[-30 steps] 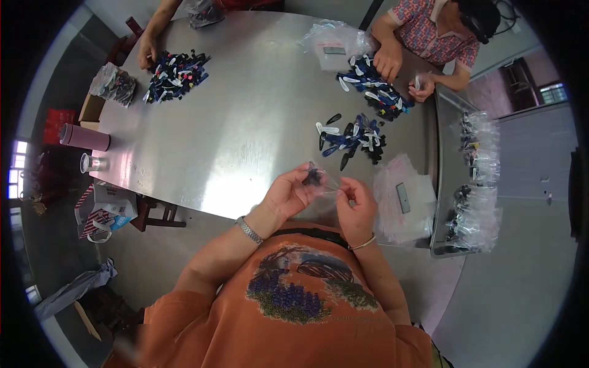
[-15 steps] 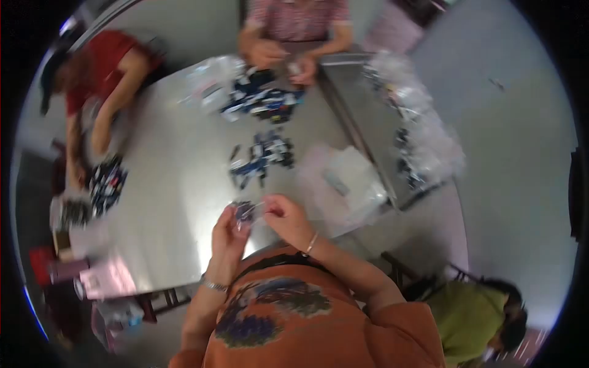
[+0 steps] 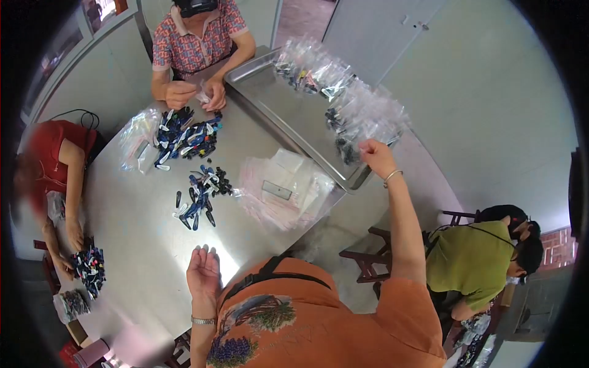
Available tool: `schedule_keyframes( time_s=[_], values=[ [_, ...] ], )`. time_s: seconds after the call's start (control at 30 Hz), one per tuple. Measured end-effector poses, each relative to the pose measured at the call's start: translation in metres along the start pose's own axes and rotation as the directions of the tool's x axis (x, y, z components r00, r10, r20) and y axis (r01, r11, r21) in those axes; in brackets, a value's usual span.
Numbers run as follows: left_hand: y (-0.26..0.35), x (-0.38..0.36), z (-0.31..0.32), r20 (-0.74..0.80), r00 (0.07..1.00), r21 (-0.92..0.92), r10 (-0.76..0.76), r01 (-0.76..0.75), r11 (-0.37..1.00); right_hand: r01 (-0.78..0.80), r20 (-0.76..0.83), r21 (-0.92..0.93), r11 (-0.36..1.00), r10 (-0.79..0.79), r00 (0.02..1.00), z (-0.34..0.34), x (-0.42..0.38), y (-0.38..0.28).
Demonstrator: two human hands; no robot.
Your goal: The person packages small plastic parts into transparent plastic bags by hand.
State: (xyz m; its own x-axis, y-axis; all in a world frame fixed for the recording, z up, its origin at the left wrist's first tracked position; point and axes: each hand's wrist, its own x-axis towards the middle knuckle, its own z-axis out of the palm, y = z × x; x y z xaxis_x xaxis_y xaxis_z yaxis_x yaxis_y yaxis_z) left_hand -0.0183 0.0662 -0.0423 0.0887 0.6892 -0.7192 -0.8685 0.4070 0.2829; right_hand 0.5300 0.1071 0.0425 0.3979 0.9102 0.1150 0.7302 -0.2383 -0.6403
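Observation:
My left hand rests palm up near the table's front edge, fingers apart, holding nothing. My right hand reaches over the right rim of the metal tray, fingers pinched together beside the filled clear bags; whatever they hold blends into the plastic. Ahead of my left hand lies a small pile of dark blue, black and white clips. To its right are flat clear bags with a grey rectangular piece on top.
Across the table, a person handles a small bag behind a larger clip pile. At the left, a person in red reaches toward another pile. People sit behind at the right, near a dark stool.
My right hand has gone from in front of me to the tray. My left hand no longer holds the small filled bag and has opened. The view has turned toward the right.

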Motion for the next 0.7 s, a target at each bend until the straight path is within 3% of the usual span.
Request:
schedule_keyframes(
  time_s=[0.07,0.13,0.17,0.2,0.23,0.27,0.33,0.4,0.6,0.7],
  values=[
    [0.0,0.001,-0.002,0.011,1.0,0.035,0.019,-0.019,0.999,-0.017,0.063,-0.087,0.996,0.022,0.998,-0.007,0.001,0.017],
    [0.0,0.001,-0.003,0.027,1.0,0.036,0.014,-0.015,0.999,-0.156,-0.115,-0.49,0.858,0.113,0.987,-0.009,0.001,0.023],
    [0.0,0.002,-0.003,0.041,0.999,0.037,0.012,-0.014,0.999,-0.157,-0.118,-0.489,0.858,0.114,0.986,-0.007,0.0,0.026],
    [0.0,0.001,-0.003,0.044,0.999,0.038,0.011,-0.013,0.999,-0.162,-0.356,-0.497,0.853,-0.03,0.934,-0.003,-0.004,0.026],
    [0.0,0.0,-0.002,0.066,0.998,0.032,0.007,-0.009,0.999,-0.166,-0.564,-0.503,0.848,-0.176,0.806,0.002,-0.008,0.022],
    [0.0,-0.002,-0.002,0.087,0.996,0.028,0.001,-0.004,1.0,-0.168,-0.567,-0.502,0.848,-0.176,0.805,0.006,-0.014,0.017],
    [-0.001,-0.004,-0.002,0.084,0.996,0.039,0.01,-0.013,0.999,0.013,-0.203,-0.578,0.816,-0.159,0.966,0.018,-0.03,-0.004],
    [-0.001,-0.002,-0.003,0.092,0.996,0.05,0.018,-0.022,0.998,0.013,0.168,-0.657,0.754,0.13,0.977,0.039,-0.038,-0.028],
    [-0.001,-0.007,-0.001,0.109,0.994,0.087,0.025,-0.035,0.996,-0.066,0.099,-0.788,0.613,0.231,0.968,0.071,-0.009,-0.013],
    [-0.002,-0.01,0.002,0.13,0.991,0.09,0.016,-0.028,0.996,-0.107,0.036,-0.776,0.622,0.213,0.976,0.068,0.001,-0.007]
  ],
)
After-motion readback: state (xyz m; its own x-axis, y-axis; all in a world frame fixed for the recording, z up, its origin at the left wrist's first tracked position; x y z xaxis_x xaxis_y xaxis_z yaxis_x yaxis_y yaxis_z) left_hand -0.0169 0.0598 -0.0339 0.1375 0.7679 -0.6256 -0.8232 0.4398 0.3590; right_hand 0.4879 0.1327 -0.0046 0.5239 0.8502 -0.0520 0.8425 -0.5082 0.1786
